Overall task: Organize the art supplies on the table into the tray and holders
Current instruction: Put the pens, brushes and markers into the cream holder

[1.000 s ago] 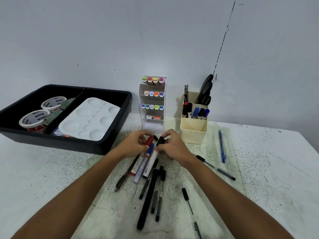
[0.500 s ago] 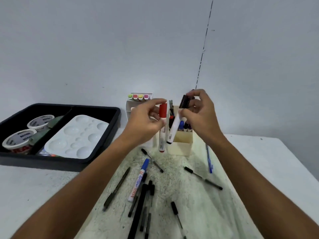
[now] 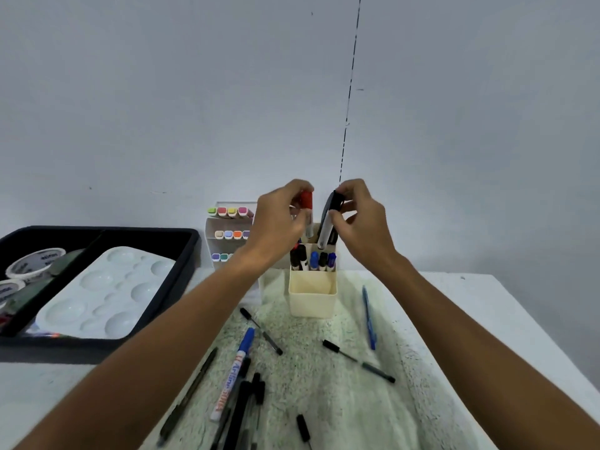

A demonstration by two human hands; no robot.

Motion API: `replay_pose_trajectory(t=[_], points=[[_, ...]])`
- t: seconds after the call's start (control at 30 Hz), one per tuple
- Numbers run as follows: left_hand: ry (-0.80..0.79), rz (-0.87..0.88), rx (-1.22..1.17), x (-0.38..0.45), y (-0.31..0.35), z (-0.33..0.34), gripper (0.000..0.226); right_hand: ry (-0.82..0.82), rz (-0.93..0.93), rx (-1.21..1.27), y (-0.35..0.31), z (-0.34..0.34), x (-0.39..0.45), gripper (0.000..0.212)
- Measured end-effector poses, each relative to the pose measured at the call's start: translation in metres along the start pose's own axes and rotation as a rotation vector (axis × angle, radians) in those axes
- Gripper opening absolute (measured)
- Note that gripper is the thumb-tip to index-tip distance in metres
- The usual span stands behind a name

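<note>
Cream holder (image 3: 312,297) rear section crowded: capped markers (image 3: 313,260) upright, left hand (image 3: 279,228) and right hand (image 3: 360,227) just above rim. Front section open. White marker rack (image 3: 227,235) close at holder's 9 o'clock. Black tray (image 3: 181,264) further toward 9. Loose pens (image 3: 242,391) at 6; blue pen (image 3: 368,316) at 3.

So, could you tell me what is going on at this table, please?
A person is tidying pens. The left hand holds a red-capped marker and the right hand a black-capped marker, both above the cream pen holder. A blue marker and several black pens lie loose on the table.
</note>
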State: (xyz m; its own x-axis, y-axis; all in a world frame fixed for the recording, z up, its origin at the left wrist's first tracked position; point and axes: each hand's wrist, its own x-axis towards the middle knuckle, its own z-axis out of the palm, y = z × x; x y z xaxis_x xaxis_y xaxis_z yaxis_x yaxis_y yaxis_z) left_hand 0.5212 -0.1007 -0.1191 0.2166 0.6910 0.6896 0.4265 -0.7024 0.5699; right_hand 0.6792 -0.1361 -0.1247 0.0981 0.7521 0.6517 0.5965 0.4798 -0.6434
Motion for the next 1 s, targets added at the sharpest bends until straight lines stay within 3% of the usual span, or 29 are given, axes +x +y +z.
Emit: replay_pose_trajectory(t=[0.47,0.77,1.0], points=[[-0.284,-0.174,0.104,-0.018,-0.045,0.022,0.030,-0.276,0.079,-0.162,0.037,0.024,-0.008,0.032],[-0.410,-0.209,0.126,-0.024,-0.042,0.021,0.038,-0.311,0.173,-0.154,0.038,0.026,-0.009,0.024],[-0.496,-0.174,0.287,-0.027,-0.048,0.025,0.047,-0.300,0.245,-0.205,0.043,0.031,-0.008,0.017]])
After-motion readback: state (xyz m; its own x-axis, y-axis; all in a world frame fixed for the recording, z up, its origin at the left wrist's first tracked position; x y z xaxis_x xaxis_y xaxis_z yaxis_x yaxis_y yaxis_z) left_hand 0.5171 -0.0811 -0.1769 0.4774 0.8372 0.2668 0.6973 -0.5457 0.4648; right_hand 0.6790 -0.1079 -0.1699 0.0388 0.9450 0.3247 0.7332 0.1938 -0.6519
